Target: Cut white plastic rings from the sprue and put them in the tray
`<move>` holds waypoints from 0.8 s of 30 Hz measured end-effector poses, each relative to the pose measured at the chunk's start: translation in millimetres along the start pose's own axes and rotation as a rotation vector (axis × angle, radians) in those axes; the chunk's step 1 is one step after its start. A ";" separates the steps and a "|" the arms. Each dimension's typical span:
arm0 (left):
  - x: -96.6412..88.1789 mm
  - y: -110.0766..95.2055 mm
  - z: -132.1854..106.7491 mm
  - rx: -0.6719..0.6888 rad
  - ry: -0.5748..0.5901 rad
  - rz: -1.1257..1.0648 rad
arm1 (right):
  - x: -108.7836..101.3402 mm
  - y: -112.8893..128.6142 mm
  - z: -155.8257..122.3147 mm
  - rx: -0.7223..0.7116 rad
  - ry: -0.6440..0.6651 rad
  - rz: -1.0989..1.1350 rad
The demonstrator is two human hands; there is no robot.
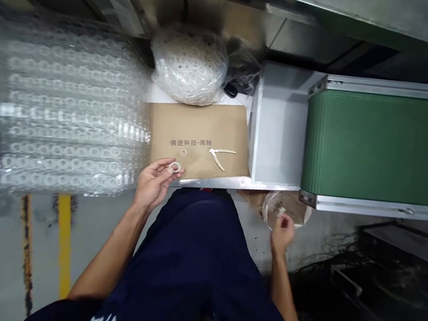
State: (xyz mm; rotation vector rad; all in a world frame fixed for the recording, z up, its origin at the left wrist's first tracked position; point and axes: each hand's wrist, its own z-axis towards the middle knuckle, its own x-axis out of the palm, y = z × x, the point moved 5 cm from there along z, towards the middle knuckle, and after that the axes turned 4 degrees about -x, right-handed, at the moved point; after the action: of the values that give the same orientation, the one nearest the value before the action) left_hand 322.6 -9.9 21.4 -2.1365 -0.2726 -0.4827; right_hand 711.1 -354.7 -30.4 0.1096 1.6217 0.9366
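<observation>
Between the thumb and fingers of my left hand is a white ring, over the near edge of a brown cardboard sheet. A second white ring lies flat on the cardboard. To its right rests a pair of cutting pliers with pale handles spread apart. My right hand is low at the right, its fingers pinched on a small white piece over a bag-lined bin. The piece is too small to make out clearly.
Rows of white rings in a clear plastic tray stack stand at left. Behind the cardboard sits a clear bag of white rings. A grey open box adjoins a green conveyor belt at right.
</observation>
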 end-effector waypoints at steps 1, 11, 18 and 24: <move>5.1 -0.9 -0.9 -0.004 0.007 -0.025 | -10.5 -28.3 7.8 0.058 -0.037 -0.061; 27.7 -25.9 -28.3 0.103 0.185 -0.180 | 53.3 163.5 31.1 -0.471 0.376 0.202; 16.4 -7.5 -48.6 0.129 0.165 -0.245 | 93.1 367.1 -26.2 -1.060 0.751 0.439; -4.7 11.1 -55.4 0.159 0.095 -0.301 | 122.1 421.2 -60.8 -1.365 0.970 0.413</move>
State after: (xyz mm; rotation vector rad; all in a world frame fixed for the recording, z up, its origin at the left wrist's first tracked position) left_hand 309.2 -61.8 39.8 -1.9193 -0.5643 -0.7092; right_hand 449.6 -36.5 132.0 -1.1319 1.3940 2.4746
